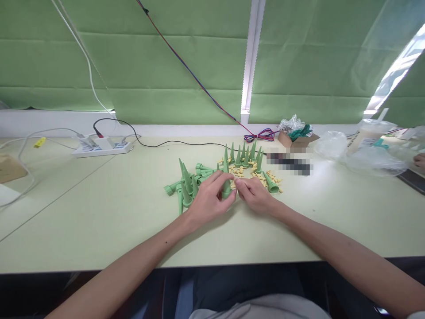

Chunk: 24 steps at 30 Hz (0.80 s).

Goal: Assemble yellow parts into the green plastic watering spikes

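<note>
One green spike (226, 180) is held upright near the middle of the bench (139, 235), with the thumb and fingers of the left hand (211, 195) curled part-way around it. The right hand (255, 195) is kept mostly closed, its thumb tip brought right up beside the left fingertips, just right of the spike; whether anything is pinched in there can't be told, it's too small and covered up

More green spikes (187, 181) are heaped to the left, some upright and some tipped over, and another bunch is stood up further back. A single fallen spike (270, 182) is left lying to the right, its open end turned toward the near edge. Little yellow pieces (237, 170) are scattered between and around the back bunch

Along the back, a white power strip (102, 148) is parked on the left, and a small cardboard box (297, 141) stuffed with plastic and green stuff is set on the right
</note>
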### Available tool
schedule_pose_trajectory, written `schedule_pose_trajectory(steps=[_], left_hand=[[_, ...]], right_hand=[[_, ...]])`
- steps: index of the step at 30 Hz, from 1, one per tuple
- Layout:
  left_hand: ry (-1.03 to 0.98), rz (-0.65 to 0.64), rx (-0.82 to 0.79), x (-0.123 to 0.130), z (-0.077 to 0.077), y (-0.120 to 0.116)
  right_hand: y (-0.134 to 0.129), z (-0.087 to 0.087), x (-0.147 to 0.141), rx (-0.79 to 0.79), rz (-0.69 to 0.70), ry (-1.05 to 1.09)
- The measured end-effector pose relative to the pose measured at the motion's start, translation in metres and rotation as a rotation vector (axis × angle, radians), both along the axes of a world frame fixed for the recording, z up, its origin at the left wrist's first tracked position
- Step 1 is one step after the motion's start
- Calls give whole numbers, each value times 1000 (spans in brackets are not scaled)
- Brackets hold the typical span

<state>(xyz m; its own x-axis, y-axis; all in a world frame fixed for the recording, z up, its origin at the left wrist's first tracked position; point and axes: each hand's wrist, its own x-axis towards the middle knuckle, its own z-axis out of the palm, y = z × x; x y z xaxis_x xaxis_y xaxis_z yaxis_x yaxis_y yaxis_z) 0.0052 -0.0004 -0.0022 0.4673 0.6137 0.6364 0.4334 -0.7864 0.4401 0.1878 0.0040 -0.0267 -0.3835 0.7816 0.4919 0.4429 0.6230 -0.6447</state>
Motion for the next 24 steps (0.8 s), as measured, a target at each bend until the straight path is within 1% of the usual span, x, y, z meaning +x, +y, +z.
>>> schedule_pose_trajectory(steps=[19, 24], left_hand=[[28, 18, -9, -2, -3, 1], [39, 65, -78, -2, -4, 1]], right_hand=[[1, 1, -1, -53, -1, -15], [2, 1, -1, -79, -12, -3]])
